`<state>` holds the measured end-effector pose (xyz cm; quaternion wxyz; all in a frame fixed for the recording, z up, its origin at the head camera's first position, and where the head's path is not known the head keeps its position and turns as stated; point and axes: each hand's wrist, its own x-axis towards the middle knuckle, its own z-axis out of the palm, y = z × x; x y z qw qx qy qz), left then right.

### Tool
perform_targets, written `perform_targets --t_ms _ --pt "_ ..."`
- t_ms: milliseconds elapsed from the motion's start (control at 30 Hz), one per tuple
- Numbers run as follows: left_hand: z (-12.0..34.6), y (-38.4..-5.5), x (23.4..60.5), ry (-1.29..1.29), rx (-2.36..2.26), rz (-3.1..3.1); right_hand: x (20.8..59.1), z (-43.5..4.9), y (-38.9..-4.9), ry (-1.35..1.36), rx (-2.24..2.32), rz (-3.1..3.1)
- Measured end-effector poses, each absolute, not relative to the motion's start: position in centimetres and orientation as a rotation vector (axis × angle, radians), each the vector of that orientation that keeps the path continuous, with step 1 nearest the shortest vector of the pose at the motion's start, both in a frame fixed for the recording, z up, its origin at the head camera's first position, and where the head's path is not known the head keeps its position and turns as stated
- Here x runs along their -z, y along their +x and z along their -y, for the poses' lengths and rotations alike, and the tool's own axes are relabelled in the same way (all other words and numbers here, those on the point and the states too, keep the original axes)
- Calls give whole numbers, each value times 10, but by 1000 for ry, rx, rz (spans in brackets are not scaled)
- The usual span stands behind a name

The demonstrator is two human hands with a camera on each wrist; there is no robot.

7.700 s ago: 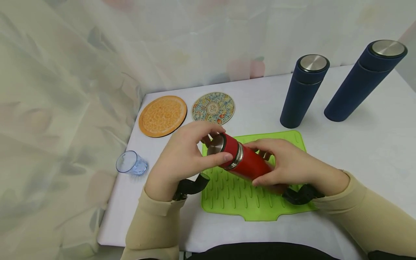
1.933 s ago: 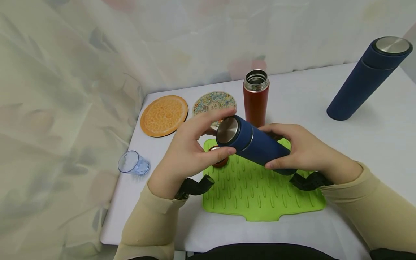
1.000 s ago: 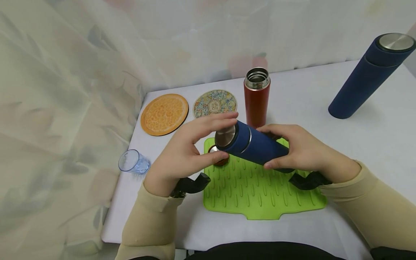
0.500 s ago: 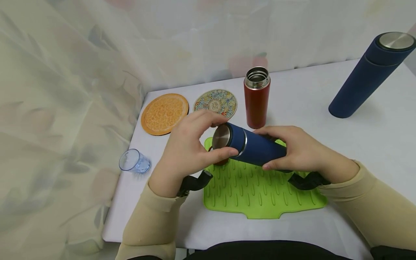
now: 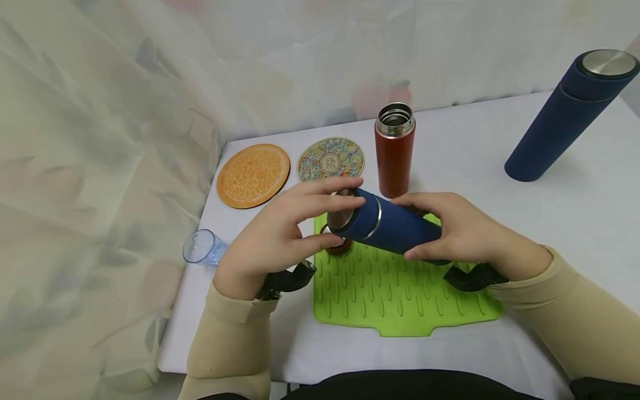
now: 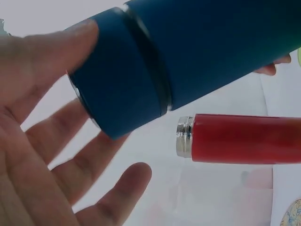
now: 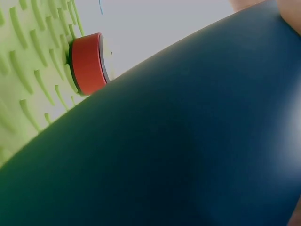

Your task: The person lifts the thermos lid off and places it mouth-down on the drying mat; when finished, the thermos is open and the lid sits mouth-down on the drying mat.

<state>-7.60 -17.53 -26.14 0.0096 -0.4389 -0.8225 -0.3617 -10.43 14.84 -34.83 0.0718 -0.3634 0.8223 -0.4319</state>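
A navy-blue thermos (image 5: pixel 400 225) lies tilted above the green mat (image 5: pixel 400 300), its steel-topped lid (image 5: pixel 367 214) pointing left. My right hand (image 5: pixel 455 230) grips the thermos body, thumb in front and fingers behind. At the lid, my left hand (image 5: pixel 285 228) has its fingers spread and fairly straight; in the left wrist view the thumb (image 6: pixel 80 44) overlaps the lid's side. A silver-edged band shows between lid and body. Behind stands a red thermos (image 5: pixel 395 155) with its mouth uncovered. A red lid (image 7: pixel 89 63) rests on the mat, partly hidden in the head view.
A second navy thermos (image 5: pixel 565 122) stands upright at the back right. An orange round mat (image 5: pixel 253 176) and a patterned round mat (image 5: pixel 331 158) lie at the back left. A blue-tinted glass (image 5: pixel 202 248) stands near the table's left edge.
Earlier both hands held the red thermos with its lid on; now it stands uncovered behind, and the blue one is held. Over the last half second my left fingers have straightened and spread.
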Motion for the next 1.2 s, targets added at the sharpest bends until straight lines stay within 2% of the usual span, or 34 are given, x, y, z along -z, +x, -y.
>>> perform_targets --t_ms 367,500,667,800,967,1200 --pt "163 -73 273 -914 669 2613 349 -146 -101 -1074 1223 -2523" --pt "167 -75 273 -968 805 2556 349 -146 -101 -1070 1236 -2525" --pt "176 -76 268 -1207 1130 2504 350 -146 -102 -1069 1251 -2517" --pt "177 -75 266 -1291 1151 2536 349 -147 -103 -1061 1243 -2515" --pt "174 -75 268 -1203 1114 2549 350 -146 -103 -1072 1241 -2514" --pt "162 -74 276 -925 830 2571 351 -145 -102 -1092 1228 -2521"
